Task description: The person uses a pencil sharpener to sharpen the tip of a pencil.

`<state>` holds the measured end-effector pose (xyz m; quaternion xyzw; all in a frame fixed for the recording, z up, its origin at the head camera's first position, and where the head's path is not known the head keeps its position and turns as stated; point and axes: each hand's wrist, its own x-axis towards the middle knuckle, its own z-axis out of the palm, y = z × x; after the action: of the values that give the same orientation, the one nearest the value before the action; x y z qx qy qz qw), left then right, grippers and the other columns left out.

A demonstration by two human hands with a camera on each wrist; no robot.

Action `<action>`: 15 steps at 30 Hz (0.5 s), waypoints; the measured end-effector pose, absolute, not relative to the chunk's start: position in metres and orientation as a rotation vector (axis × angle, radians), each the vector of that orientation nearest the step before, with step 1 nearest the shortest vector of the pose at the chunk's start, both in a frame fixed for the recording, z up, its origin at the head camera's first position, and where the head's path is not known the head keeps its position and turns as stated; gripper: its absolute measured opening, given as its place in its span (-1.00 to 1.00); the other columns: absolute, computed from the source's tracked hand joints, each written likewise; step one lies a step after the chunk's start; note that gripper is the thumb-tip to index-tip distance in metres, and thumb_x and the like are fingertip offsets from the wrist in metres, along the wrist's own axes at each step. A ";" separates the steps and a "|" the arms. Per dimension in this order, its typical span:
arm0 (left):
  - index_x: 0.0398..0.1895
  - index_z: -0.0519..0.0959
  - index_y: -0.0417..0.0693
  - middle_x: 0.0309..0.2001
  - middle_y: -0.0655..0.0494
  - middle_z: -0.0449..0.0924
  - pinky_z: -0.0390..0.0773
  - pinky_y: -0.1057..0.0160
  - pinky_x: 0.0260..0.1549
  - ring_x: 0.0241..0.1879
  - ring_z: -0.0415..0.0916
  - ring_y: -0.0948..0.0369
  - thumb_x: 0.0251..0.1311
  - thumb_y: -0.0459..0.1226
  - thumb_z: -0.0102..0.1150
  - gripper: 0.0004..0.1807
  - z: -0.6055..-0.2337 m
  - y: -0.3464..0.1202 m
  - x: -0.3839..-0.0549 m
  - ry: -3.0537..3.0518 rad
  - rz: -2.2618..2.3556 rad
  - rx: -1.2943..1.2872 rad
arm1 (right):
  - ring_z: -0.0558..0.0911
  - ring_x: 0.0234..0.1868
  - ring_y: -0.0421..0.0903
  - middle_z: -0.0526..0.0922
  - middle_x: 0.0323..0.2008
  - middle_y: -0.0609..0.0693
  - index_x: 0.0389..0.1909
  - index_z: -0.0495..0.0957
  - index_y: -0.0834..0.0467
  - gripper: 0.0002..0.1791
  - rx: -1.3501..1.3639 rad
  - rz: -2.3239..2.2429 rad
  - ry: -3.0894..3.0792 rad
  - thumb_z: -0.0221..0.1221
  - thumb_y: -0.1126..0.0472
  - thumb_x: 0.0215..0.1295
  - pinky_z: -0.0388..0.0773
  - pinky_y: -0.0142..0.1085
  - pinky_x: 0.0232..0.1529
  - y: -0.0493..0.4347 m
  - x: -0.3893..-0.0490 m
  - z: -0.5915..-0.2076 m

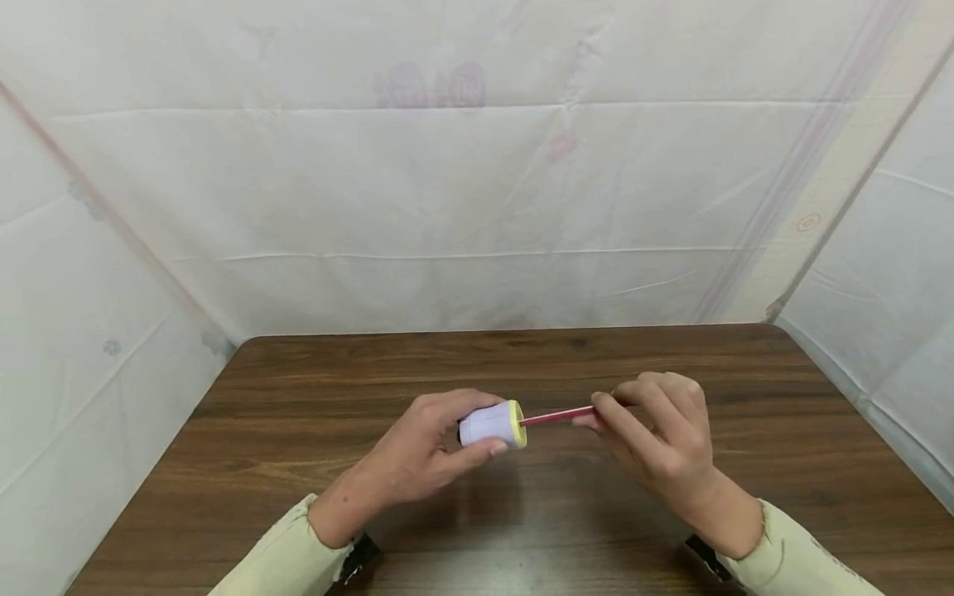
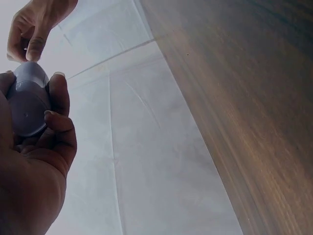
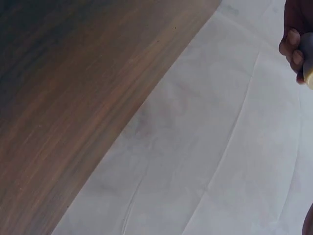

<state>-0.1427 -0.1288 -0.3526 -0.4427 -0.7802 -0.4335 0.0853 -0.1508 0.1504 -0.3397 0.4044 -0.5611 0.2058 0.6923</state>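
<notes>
My left hand [image 1: 428,451] grips a small lavender pencil sharpener [image 1: 484,425] with a yellow rim, fingers behind it and thumb along its near side. A thin red pencil [image 1: 555,416] has one end in the sharpener's yellow-rimmed face. At the pencil's other end, my right hand [image 1: 663,439] pinches it between thumb and fingers. Both hands are held above the table. In the left wrist view, the sharpener's rounded lavender body [image 2: 28,105] lies in the curled fingers. Only part of the sharpener [image 3: 307,54] shows at the right wrist view's edge.
A dark brown wood-grain table [image 1: 313,372] with rounded far corners lies under the hands. Whitish sheeting [image 1: 447,190] with faint prints hangs behind it and along both sides. Black straps [image 1: 359,556] show at the cuffs of the pale sleeves.
</notes>
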 end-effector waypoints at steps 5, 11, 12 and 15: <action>0.11 0.65 -0.04 -0.13 0.22 0.70 0.64 0.37 -0.31 -0.25 0.58 0.34 0.38 -0.28 0.40 -0.72 -0.354 -0.129 -0.142 -2.314 -1.294 -1.330 | 0.32 -0.66 -0.05 0.52 -0.68 0.01 -0.60 0.72 0.30 -0.56 0.918 0.476 -1.198 0.40 0.09 0.43 0.20 -0.23 -0.54 0.147 -0.154 -0.345; 0.12 0.64 -0.05 -0.12 0.21 0.69 0.63 0.40 -0.38 -0.26 0.57 0.34 0.38 -0.23 0.42 -0.69 -0.353 -0.132 -0.141 -2.346 -1.227 -1.302 | 0.26 -0.70 -0.12 0.51 -0.69 -0.01 -0.62 0.72 0.30 -0.52 0.960 0.502 -1.320 0.34 0.11 0.49 0.11 -0.37 -0.64 0.146 -0.151 -0.349; 0.12 0.64 -0.04 -0.12 0.23 0.68 0.63 0.38 -0.40 -0.27 0.56 0.35 0.38 -0.22 0.43 -0.68 -0.352 -0.133 -0.141 -2.353 -1.209 -1.299 | 0.25 -0.70 -0.15 0.48 -0.69 -0.03 -0.63 0.71 0.30 -0.51 0.971 0.506 -1.347 0.33 0.11 0.51 0.09 -0.41 -0.66 0.146 -0.150 -0.350; 0.14 0.64 0.00 -0.11 0.29 0.67 0.61 0.41 -0.41 -0.27 0.55 0.36 0.37 -0.17 0.44 -0.66 -0.350 -0.134 -0.140 -2.385 -1.149 -1.297 | 0.23 -0.70 -0.23 0.41 -0.67 -0.06 -0.65 0.66 0.26 -0.48 1.008 0.507 -1.437 0.26 0.09 0.56 0.10 -0.48 -0.71 0.149 -0.145 -0.350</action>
<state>-0.1395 -0.1337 -0.3500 -0.4377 -0.8053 -0.3880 0.0967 -0.1450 0.1491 -0.3504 0.4366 -0.6228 0.2196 0.6109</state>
